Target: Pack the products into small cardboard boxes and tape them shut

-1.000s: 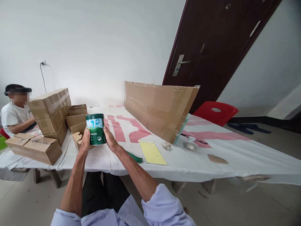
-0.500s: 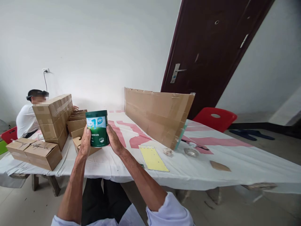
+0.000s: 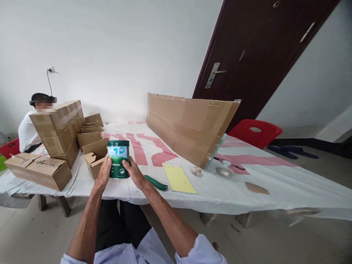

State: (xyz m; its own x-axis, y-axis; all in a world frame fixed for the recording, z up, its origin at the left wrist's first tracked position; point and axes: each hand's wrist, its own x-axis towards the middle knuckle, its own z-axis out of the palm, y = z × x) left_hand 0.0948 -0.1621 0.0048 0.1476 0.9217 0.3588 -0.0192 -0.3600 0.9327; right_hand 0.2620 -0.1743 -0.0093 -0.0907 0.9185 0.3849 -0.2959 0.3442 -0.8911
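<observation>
A green tin [image 3: 118, 158] with a blue and white label stands upright between my hands, above the near side of the table. My left hand [image 3: 103, 170] is closed against its left side, and my right hand [image 3: 134, 173] grips its right side with the thumb on the front. Just behind and left of the tin sits an open cardboard box [image 3: 95, 156] with raised flaps. A long dark green object [image 3: 156, 182] lies by my right wrist, beside a yellow sheet [image 3: 180, 179] with scalloped edges.
Taped cardboard boxes [image 3: 59, 128] are stacked at the left, with closed boxes [image 3: 38, 170] in front. Behind them sits a person [image 3: 27, 128] in white. A tall cardboard panel [image 3: 189, 128] stands mid-table. Right of it lie a clear round dish [image 3: 224, 172] and a cardboard scrap [image 3: 256, 188].
Both hands have lowered the tin and brought it slightly right, near the table. The dark green object, mostly covered by my right arm before, now shows. The view has shifted a little.
</observation>
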